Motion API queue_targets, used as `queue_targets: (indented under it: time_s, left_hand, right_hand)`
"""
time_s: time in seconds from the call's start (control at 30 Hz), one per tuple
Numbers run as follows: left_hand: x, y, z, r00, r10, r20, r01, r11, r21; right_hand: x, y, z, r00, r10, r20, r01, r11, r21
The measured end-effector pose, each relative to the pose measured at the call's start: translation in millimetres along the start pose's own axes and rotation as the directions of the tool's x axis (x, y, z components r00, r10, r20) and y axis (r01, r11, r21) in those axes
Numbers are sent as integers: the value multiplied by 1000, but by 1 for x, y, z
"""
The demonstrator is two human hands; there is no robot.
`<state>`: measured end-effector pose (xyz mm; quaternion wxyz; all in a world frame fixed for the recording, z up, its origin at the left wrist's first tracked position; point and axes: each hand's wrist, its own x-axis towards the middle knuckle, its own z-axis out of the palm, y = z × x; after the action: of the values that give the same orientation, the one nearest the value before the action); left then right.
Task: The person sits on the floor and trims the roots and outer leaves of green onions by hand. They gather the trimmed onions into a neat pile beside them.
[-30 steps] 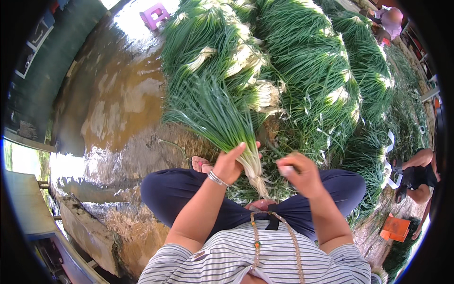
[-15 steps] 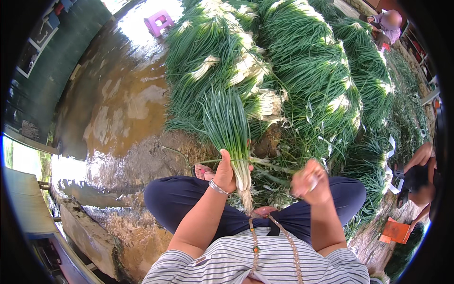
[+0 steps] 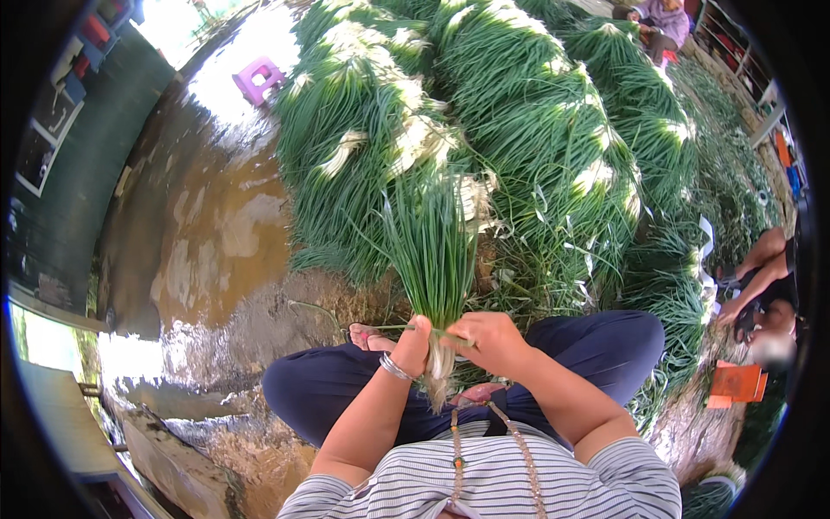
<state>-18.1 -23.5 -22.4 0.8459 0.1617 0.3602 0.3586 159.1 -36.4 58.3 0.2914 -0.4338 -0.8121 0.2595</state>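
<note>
In front of my lap a bunch of spring onions (image 3: 432,268) stands with its green leaves pointing away and its white, rooted ends toward me. My left hand (image 3: 412,348) is closed around the bunch's left side, just above the white part. At the right side, my right hand (image 3: 491,342) is closed with its fingers against the bunch. A thin green strip (image 3: 456,338) crosses the stems and runs into the right fingers; its far end is hidden. The stems partly hide the fingertips of both hands.
Long piles of spring onions (image 3: 519,95) spread ahead. A purple stool (image 3: 258,80) stands far left on wet ground. One person (image 3: 664,22) sits at the far right, another (image 3: 765,277) nearer at the right edge, by an orange object (image 3: 737,382). White strips (image 3: 705,251) lie on the pile.
My right hand has come in leftward to the bunch, drawing the green strip across the stems. The bunch sits slightly lower, and its leaves are more upright and spread.
</note>
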Motion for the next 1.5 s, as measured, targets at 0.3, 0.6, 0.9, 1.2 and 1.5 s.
queue_targets:
  time_s: [0.3,0.6,0.9,1.2,1.5]
  left_hand:
    - [-20,27,44,947,-62,316,-30,960,279]
    - [-24,27,35,931,-61,361,41,997,63]
    - [-17,28,30,905,23,426,-50,997,53]
    - [-5,12,50,873,397,284,-321,30,947]
    - [-21,-6,64,763,222,607,-515,-357,779]
  right_hand:
    - [37,52,-69,807,463,-366,-139,752,644]
    - [33,47,-82,915,327,-236,-164,837,522]
    - [1,56,-114,657,590,-469,533,76,843]
    - [-53,76,-11,583,396,710,-771,545,329]
    - [-31,79,4,936,309,170,-115,-188,975]
